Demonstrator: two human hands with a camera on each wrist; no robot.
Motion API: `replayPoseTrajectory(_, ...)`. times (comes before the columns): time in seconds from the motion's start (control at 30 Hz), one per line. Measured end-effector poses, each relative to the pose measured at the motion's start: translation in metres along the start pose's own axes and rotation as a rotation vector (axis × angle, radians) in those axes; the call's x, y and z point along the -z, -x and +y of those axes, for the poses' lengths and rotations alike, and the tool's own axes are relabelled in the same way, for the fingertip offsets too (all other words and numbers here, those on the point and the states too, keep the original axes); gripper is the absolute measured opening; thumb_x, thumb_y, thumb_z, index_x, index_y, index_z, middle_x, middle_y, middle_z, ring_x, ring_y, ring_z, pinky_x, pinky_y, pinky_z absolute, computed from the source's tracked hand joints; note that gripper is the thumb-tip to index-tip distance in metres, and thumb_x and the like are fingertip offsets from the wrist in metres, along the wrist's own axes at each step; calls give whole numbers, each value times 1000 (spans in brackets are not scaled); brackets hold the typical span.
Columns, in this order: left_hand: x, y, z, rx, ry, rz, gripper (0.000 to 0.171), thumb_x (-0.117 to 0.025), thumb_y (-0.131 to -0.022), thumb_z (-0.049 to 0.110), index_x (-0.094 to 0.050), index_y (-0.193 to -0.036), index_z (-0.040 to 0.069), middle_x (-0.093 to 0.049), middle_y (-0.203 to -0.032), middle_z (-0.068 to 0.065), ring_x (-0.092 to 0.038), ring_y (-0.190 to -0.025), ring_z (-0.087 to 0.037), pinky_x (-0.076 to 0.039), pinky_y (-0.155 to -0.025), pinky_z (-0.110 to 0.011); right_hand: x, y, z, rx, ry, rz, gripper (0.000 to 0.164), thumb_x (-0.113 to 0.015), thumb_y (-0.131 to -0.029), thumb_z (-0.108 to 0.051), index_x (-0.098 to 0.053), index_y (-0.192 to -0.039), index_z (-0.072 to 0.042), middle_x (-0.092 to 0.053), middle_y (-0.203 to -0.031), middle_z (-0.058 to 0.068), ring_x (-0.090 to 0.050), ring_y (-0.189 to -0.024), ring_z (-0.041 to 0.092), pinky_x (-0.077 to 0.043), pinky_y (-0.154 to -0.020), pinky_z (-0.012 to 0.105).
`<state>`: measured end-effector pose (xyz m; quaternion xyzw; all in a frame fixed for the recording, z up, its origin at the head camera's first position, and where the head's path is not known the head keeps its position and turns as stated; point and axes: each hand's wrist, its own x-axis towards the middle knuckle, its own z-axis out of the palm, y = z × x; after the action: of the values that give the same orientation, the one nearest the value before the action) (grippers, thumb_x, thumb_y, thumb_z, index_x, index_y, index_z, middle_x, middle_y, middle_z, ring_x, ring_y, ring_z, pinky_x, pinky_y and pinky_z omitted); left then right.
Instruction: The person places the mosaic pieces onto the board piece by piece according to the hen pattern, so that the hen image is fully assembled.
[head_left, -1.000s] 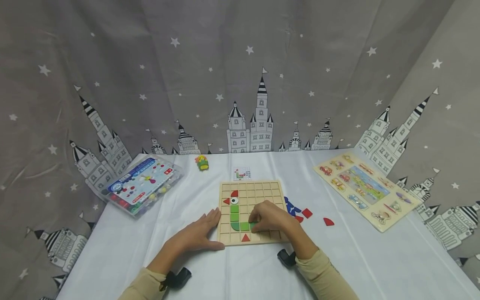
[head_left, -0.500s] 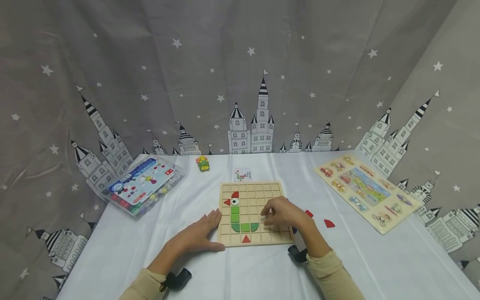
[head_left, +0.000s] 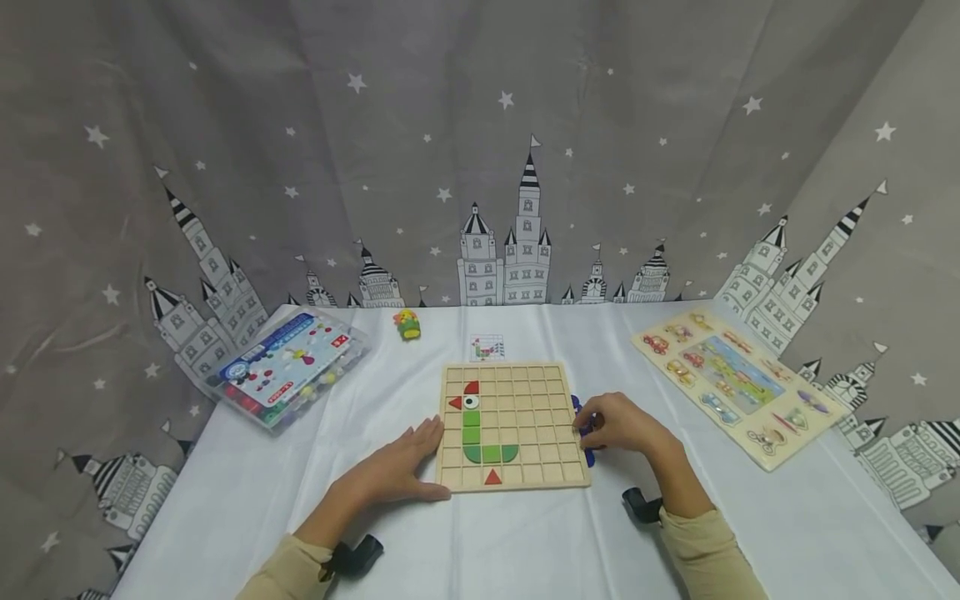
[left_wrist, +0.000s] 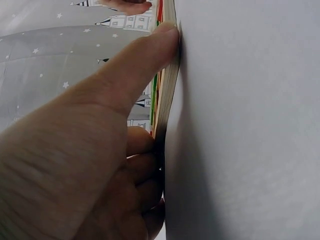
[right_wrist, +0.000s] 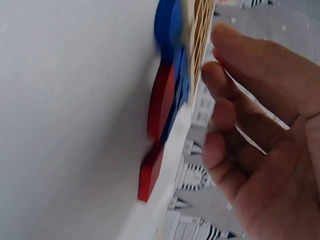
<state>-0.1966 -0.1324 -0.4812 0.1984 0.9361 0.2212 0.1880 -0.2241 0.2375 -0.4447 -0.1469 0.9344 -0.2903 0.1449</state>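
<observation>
A wooden grid board (head_left: 543, 425) lies on the white-covered table. Green pieces (head_left: 471, 427) on it form an L shape, topped by a white disc with a black dot (head_left: 471, 402) and red pieces (head_left: 471, 387); a red triangle (head_left: 492, 477) sits below. My left hand (head_left: 393, 467) rests against the board's left edge, thumb at the near corner. At the right edge, my right hand (head_left: 622, 423) hovers by blue pieces (head_left: 589, 457), fingers bent and apart with nothing visible between them. The right wrist view shows a red curved piece (right_wrist: 160, 102) and a red square (right_wrist: 151, 172) beside the blue ones.
A small picture card (head_left: 487, 347) lies behind the board, with a little yellow-green figure (head_left: 407, 323) to its left. A clear box of colored parts (head_left: 292, 367) stands at the left. A picture puzzle board (head_left: 738, 387) lies at the right.
My right hand has let go of the green rounded piece at the end of the bottom row and moved right, off the board to the blue pieces. The left hand has stayed put.
</observation>
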Motion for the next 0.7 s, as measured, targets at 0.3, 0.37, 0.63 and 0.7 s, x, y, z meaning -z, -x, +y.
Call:
replayPoseTrajectory(0.3, 2, -1, -2, -8, -21, 8, 111, -75, -71, 64, -25, -155, 11, -21, -163, -6, -17, -152, -25, -22, -124, -45, 12, 3, 9, -137, 28, -19, 19, -78, -73, 0, -74, -88, -10, -67, -90, 3, -56, -81, 16, -51, -66, 27)
replayPoseTrajectory(0.37, 3, -1, -2, -13, -16, 6, 111, -75, -71, 64, -25, -155, 10, -21, -163, -6, -17, -152, -25, -21, -124, -46, 11, 2, 10, -159, 22, -23, 20, -77, -72, 2, -73, -87, -11, -66, -89, 3, -56, -82, 17, -51, -68, 27)
replayPoseTrajectory(0.63, 1, 0, 0, -25, 2, -7, 111, -75, -72, 63, -25, -155, 9, -20, -163, -8, -17, -152, -26, -20, -125, -46, 3, 1, 16, -168, 33, -48, 18, -79, -72, 2, -72, -82, -11, -64, -81, 1, -54, -77, 16, -50, -68, 27)
replayPoseTrajectory(0.7, 0, -1, 0, -22, 8, -7, 111, -75, -72, 62, -25, -155, 9, -20, -163, -7, -17, -152, -26, -20, -125, -46, 2, 2, 16, -165, 30, -49, 17, -78, -71, 2, -71, -80, -11, -64, -78, 1, -54, -74, 15, -48, -65, 26)
